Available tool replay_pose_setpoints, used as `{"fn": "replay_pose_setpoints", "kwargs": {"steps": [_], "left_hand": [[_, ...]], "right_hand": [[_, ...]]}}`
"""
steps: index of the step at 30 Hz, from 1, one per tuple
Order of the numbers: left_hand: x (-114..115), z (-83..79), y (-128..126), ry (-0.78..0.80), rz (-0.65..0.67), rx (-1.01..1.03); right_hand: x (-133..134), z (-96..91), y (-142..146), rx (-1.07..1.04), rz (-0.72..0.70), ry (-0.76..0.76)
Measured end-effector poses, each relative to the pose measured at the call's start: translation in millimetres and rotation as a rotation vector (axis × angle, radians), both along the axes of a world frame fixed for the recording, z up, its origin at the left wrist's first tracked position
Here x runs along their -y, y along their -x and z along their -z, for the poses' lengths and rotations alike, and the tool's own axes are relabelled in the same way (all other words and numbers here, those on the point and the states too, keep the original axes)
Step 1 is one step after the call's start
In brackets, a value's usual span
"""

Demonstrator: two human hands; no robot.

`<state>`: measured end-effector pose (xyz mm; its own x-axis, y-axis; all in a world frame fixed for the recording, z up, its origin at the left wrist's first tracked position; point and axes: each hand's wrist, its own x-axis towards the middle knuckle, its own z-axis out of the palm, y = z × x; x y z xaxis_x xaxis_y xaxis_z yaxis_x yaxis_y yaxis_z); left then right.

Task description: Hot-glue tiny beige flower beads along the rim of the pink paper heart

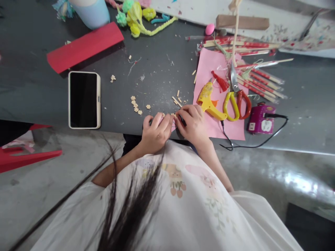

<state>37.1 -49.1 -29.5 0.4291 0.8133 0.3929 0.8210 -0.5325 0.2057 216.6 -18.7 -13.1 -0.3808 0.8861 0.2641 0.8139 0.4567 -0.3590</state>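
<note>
At the near edge of the dark table (39, 90), my left hand (155, 130) and my right hand (192, 123) are pressed close together. Both have their fingers curled in a pinch around a small pale wooden piece (173, 115) and something dark I cannot make out. Several small cut wooden bits (136, 104) lie on the table just beyond my left hand. A yellow glue gun (209, 101) rests on a pink paper sheet (209, 66) right beside my right hand.
A phone (84, 99) lies face up at the left, a red strip (85, 47) behind it. Yellow and red scissors (237, 99), wrapped chopsticks (259, 82), a purple power socket (260, 120) with a black cable, yarn pieces (138, 17) and a blue cup (91, 12) surround the work spot.
</note>
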Motion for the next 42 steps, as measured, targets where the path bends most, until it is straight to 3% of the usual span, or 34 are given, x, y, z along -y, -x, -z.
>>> {"fn": "replay_pose_setpoints", "kwargs": {"steps": [4,13,19,25,36,42], "left_hand": [[-2,-2.0,-2,-0.107,0.005,-0.057],[-1,-1.6,-2,-0.175,-0.002,-0.183],[-2,-1.8,-3,-0.101,0.007,-0.064],[-2,-2.2,-3,-0.140,0.016,-0.089],[-1,-4.3,2,0.016,-0.055,0.121],[-15,-11.1,14,0.104,-0.069,0.258]], "right_hand": [[-1,-1.4,1,0.015,-0.017,0.034],[-6,-1.8,-1,0.009,-0.068,0.066],[-10,-2.8,-2,-0.022,-0.109,0.101],[-14,-3.9,-6,-0.020,-0.150,0.078],[-11,-3.7,-7,-0.012,-0.123,0.053],[-10,-9.5,-7,-0.035,-0.121,0.020]]}}
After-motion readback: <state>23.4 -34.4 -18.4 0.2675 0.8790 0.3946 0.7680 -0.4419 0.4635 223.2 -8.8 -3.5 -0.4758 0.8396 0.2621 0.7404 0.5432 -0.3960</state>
